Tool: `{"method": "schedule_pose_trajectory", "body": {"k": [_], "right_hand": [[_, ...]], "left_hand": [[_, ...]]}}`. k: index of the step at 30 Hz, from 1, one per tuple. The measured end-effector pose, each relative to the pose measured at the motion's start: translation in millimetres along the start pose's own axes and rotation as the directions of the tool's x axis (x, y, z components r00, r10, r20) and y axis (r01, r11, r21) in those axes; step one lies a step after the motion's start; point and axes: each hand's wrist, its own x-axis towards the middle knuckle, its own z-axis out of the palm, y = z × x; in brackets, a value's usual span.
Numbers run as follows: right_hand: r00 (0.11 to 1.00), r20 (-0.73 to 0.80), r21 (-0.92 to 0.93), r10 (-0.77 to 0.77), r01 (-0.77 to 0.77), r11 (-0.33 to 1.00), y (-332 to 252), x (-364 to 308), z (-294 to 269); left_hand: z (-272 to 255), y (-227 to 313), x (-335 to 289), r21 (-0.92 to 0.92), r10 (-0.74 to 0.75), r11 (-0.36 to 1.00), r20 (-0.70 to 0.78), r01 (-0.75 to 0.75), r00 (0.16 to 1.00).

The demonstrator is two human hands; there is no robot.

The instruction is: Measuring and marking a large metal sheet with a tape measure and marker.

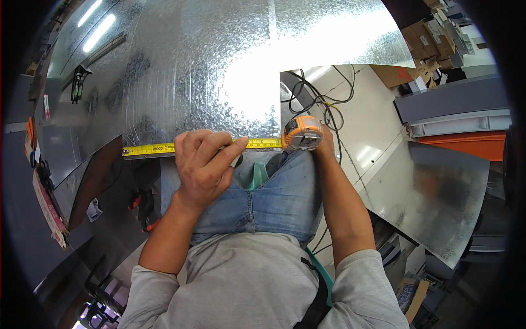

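The left hand [204, 160] presses the yellow tape [159, 148] against the metal sheet [192, 71] edge, while the right hand [323, 140] grips the tape measure case [301, 133].

Your tape measure [302, 133]: orange-and-grey case, yellow blade [159, 148] with black markings. Beneath it, the metal sheet [192, 66] is silver-grey with a mottled spangle pattern. Right of the sheet: black cables [323, 101], an orange bin [471, 143]. Your jeans [268, 197] are faded blue.

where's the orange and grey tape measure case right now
In the head view, the orange and grey tape measure case sits right of centre in the right hand, at the near edge of the galvanised steel sheet.
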Motion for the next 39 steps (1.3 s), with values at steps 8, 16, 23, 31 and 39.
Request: {"method": "schedule_pose_trajectory", "body": {"k": [8,16,23,31,39], "right_hand": [[1.0,0.001,0.008,0.008,-0.008,1.0,-8,-5,-5],[1.0,-0.017,0.015,0.024,-0.024,1.0,-6,-2,-5],[0.999,0.001,0.027,0.043,-0.043,0.999,-10,-4,-6],[1.0,0.018,-0.023,0.017,-0.017,1.0,-5,-2,-3],[0.998,0.03,-0.004,0.06,-0.06,0.998,-6,-2,-5]], "left_hand": [[-1,0,-1,-0.003,-0.006,1.0,0.003,0.006,1.0],[1,0,1,-0.006,0.0,1.0,-0.001,0.0,1.0],[-1,0,0,-0.006,-0.004,1.0,0.002,0.004,1.0],[-1,1,0,-0.002,-0.005,1.0,0.001,0.005,1.0],[1,0,0,0.002,-0.001,1.0,-0.003,0.001,1.0]]}}
